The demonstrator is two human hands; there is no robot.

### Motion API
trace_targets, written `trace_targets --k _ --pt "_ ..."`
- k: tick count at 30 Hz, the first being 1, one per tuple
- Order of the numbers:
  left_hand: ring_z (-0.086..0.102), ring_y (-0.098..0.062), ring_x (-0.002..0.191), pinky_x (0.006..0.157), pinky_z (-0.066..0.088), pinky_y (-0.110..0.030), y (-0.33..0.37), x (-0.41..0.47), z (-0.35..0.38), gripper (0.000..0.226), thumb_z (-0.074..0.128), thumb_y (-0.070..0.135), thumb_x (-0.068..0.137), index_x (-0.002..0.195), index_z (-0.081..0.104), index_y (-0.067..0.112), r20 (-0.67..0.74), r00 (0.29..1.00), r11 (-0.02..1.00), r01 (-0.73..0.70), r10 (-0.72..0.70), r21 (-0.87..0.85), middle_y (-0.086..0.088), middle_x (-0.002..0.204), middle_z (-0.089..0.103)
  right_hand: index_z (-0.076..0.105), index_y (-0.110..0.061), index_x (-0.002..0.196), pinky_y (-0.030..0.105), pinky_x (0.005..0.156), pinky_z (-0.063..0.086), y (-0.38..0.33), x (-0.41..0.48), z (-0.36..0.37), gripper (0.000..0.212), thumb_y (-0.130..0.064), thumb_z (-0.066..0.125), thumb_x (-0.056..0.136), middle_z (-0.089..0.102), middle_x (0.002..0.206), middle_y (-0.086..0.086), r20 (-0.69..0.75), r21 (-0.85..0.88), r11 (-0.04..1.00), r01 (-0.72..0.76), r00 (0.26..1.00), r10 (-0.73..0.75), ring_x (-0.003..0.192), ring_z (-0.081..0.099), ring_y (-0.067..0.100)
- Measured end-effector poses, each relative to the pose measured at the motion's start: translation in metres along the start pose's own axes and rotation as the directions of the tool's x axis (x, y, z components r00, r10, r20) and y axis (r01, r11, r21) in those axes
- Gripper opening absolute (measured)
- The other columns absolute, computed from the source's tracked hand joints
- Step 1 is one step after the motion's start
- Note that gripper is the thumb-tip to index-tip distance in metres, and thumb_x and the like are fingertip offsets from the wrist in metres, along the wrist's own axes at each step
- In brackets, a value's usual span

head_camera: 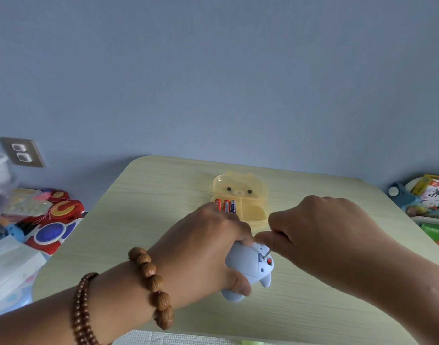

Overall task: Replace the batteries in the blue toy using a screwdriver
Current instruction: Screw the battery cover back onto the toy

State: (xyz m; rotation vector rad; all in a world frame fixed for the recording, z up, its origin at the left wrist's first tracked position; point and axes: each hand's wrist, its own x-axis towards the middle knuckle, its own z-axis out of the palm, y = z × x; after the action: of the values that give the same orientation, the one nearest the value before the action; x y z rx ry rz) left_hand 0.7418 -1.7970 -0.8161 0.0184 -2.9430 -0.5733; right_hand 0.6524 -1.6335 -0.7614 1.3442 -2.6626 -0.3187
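Note:
The blue toy (245,266) lies belly-up on the pale wooden table (144,220). My left hand (203,247) grips it from the left, thumb under its lower side. My right hand (313,232) holds a thin screwdriver (266,253), fingers curled round the handle. The metal tip sits at the toy's battery cover, beside a small red switch. Behind the hands a yellow bear-shaped box (253,210) stands open with three batteries (226,206) in its left compartment.
Toys and packets (47,220) crowd the floor left of the table. Books and a green item (430,202) lie to the right. A wall socket (22,151) is at the far left, and a blue wall is behind the table.

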Motion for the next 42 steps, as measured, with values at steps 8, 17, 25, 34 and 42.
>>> trace_targets --k 8,17,25,34,42 --pt "0.040 0.002 0.097 0.085 0.045 -0.023 -0.005 0.000 -0.002 0.061 0.085 0.059 0.058 0.112 0.064 0.039 -0.008 1.000 0.999 0.020 -0.020 -0.037 0.021 0.107 0.060 0.044 -0.041 0.096 0.023 0.066 0.043 0.002 -0.008 -0.006 0.014 -0.055 0.044 0.094 0.058 0.090 -0.020 0.066 0.230 0.973 0.003 0.998 -0.019 0.082 0.058 0.006" --pt "0.039 -0.001 0.095 0.081 0.043 -0.023 -0.003 0.000 -0.004 0.058 0.084 0.058 0.060 0.110 0.063 0.038 0.013 1.000 0.999 0.003 -0.003 -0.032 0.021 0.107 0.059 0.050 -0.034 0.088 0.029 0.064 0.045 -0.001 -0.001 -0.006 0.038 -0.071 0.037 0.089 0.059 0.079 -0.011 0.064 0.169 0.985 -0.017 0.998 0.007 0.074 0.058 0.010" --pt "0.033 -0.001 0.094 0.082 0.043 -0.025 -0.001 -0.002 -0.003 0.057 0.084 0.056 0.061 0.111 0.063 0.037 0.006 1.000 0.999 -0.015 0.015 -0.029 0.022 0.096 0.049 0.043 -0.034 0.086 0.028 0.056 0.038 -0.005 0.001 -0.009 0.034 -0.067 0.038 0.091 0.049 0.070 -0.009 0.052 0.093 0.995 -0.020 0.999 0.015 0.066 0.053 0.013" --pt "0.035 -0.001 0.100 0.086 0.046 -0.026 -0.003 -0.002 -0.001 0.057 0.083 0.055 0.063 0.112 0.063 0.036 -0.005 0.999 0.998 -0.047 0.047 -0.036 0.021 0.107 0.058 0.066 -0.036 0.082 0.027 0.060 0.047 0.003 -0.008 -0.004 0.050 -0.081 0.045 0.073 0.057 0.080 -0.010 0.010 0.177 0.977 -0.115 0.993 0.116 0.070 0.059 0.007" --pt "0.036 0.001 0.097 0.082 0.045 -0.023 -0.005 -0.001 0.002 0.056 0.086 0.056 0.058 0.106 0.063 0.036 -0.031 0.999 0.997 -0.044 0.042 -0.056 0.021 0.101 0.058 0.066 -0.043 0.073 0.027 0.055 0.050 0.010 -0.029 0.023 0.022 -0.064 0.059 0.072 0.064 0.074 -0.022 -0.121 0.402 0.889 -0.218 0.950 0.287 0.065 0.060 0.003"
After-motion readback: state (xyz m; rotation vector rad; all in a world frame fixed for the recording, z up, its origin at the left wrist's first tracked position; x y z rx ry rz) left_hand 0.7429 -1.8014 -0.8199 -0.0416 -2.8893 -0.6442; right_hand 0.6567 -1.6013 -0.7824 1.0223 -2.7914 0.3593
